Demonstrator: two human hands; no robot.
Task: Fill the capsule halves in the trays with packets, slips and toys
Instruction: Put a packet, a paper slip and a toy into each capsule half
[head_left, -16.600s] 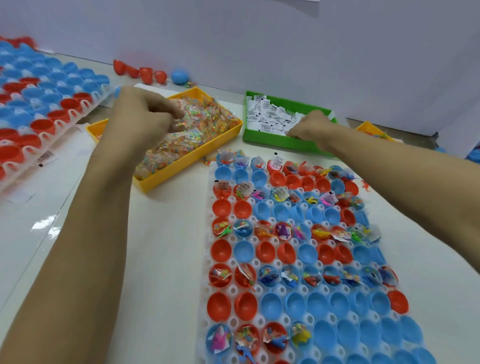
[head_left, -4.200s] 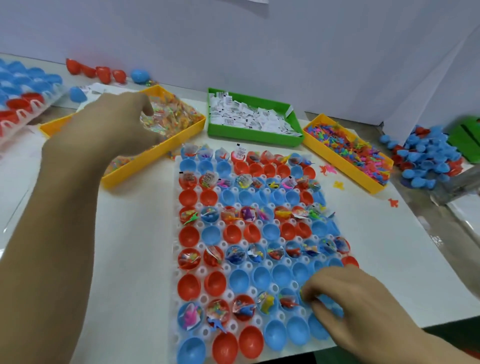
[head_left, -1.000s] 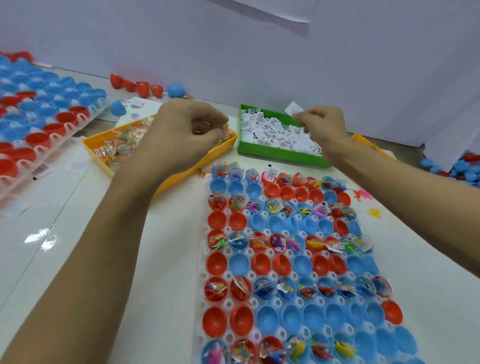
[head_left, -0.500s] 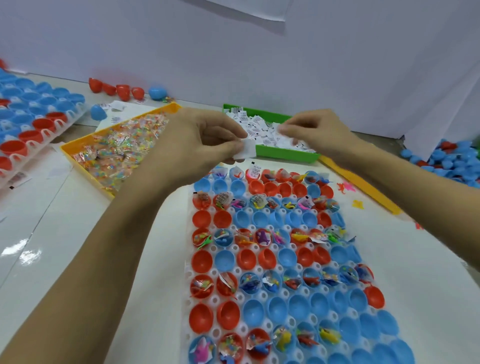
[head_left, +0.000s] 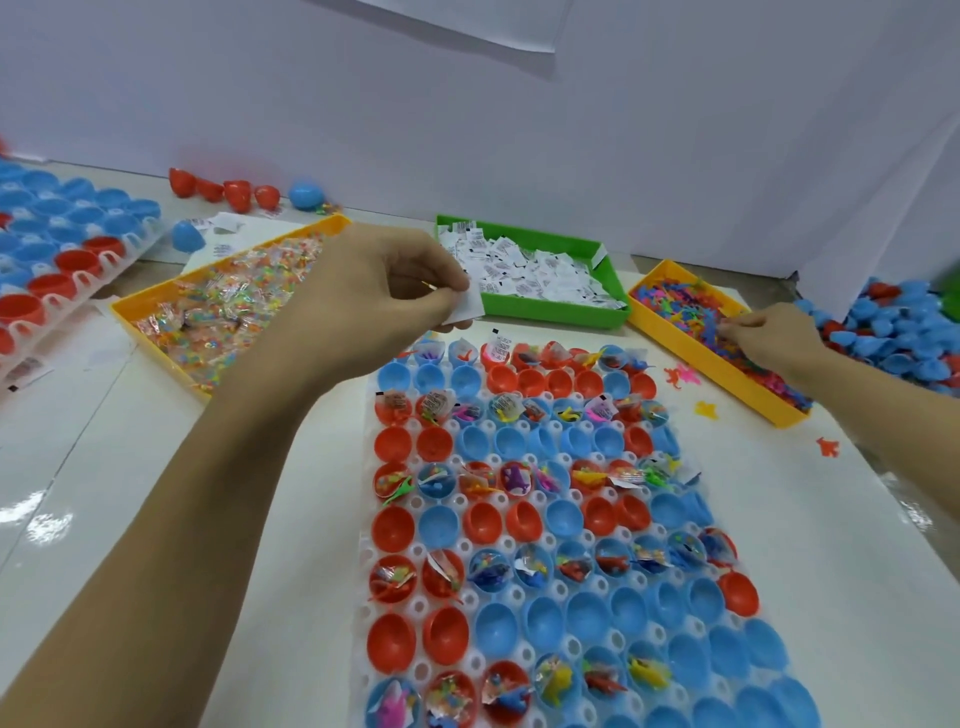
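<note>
Right hand (head_left: 774, 338) now over in the toy bin (head_left: 670, 332), fingers pinching toys; left hand (head_left: 379, 301) fingers pinching slip (head_left: 467, 309), flat, pointing right.

There are three bins behind the white tray (head_left: 363, 597): two yellow ones (head_left: 156, 306) (head_left: 727, 374) and one green one (head_left: 550, 312) between them. Far behind the tray, by the wall, sit four loose red halves (head_left: 223, 189) and one blue one (head_left: 306, 195). Two hands show, the left hand (head_left: 384, 291) and the right hand (head_left: 774, 338).
</note>
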